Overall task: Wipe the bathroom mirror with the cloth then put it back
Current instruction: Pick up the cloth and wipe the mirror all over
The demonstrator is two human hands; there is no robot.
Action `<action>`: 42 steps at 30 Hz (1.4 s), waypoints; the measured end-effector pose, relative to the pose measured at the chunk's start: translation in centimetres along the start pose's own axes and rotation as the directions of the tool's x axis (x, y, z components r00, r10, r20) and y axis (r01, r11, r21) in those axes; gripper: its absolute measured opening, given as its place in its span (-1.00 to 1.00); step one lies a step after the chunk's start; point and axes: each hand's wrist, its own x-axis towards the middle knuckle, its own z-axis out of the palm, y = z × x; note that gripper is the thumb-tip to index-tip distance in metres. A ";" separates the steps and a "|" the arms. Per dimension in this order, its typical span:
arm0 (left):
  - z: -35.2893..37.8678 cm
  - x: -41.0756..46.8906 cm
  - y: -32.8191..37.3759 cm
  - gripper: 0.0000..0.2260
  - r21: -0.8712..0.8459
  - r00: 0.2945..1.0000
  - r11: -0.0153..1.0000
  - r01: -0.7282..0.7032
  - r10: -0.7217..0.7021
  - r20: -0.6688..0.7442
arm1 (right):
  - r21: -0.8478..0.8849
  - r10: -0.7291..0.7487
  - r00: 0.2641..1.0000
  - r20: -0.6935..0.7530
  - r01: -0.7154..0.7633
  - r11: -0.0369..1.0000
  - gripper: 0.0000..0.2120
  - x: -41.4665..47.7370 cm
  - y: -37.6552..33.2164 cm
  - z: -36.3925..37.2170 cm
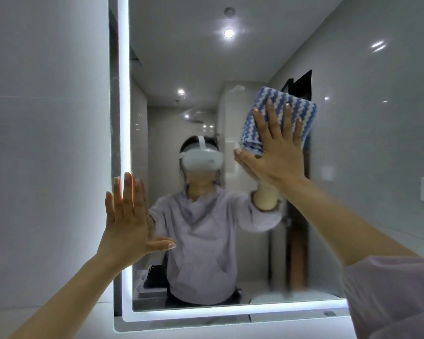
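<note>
Under the spread fingers of the right hand (274,148), a folded blue-and-white cloth (278,95) lay pressed flat against the mirror (206,69). Its top and right edges showed past the fingertips. The fingers were straight and apart, pushing rather than gripping, with the thumb stretched out just below the cloth's lower corner. The left hand (127,221) was flat too, fingers straight and close together with the thumb out to the side, and it held nothing. It rested on the glass over the lit strip (124,94) at the mirror's left edge, lower than the right hand and well apart from it, as if to steady the person.

By my reckoning the wiping itself was in hand, with the cloth working the upper right part of the glass. Most of the pane to the left of that hand and below it seemed yet to be covered. I could not tell streaks from reflections.

The next move called for even pressure while the cloth slid sideways or down, keeping the fold from bunching under the palm. Where the cloth belonged afterwards was not in sight.
</note>
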 end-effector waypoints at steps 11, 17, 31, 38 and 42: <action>-0.1 -0.3 0.1 0.20 -0.012 0.999 1.000 -0.009 0.008 -0.031 | 0.055 -0.199 0.980 0.006 0.199 0.978 -0.30 1.2 -11.1 0.2; -0.2 -0.4 0.1 0.18 -0.025 1.000 1.000 -0.005 0.005 -0.023 | 0.052 -0.309 0.951 0.004 0.308 0.950 -0.38 1.2 -14.0 0.7; -0.1 -0.3 0.1 0.19 -0.032 1.000 0.999 0.001 -0.001 -0.026 | -0.004 -0.333 0.942 -0.042 0.333 0.943 -0.49 1.8 -10.3 0.4; -0.2 -0.4 0.1 0.22 -0.017 1.000 1.000 -0.014 0.014 -0.021 | -0.028 -0.185 0.982 -0.042 0.184 0.983 -0.46 0.4 -1.5 0.1; -0.2 -0.4 0.1 0.22 -0.007 1.000 1.000 -0.014 0.014 -0.019 | -0.044 -0.098 0.994 -0.053 0.096 0.994 -0.47 -1.5 4.6 0.0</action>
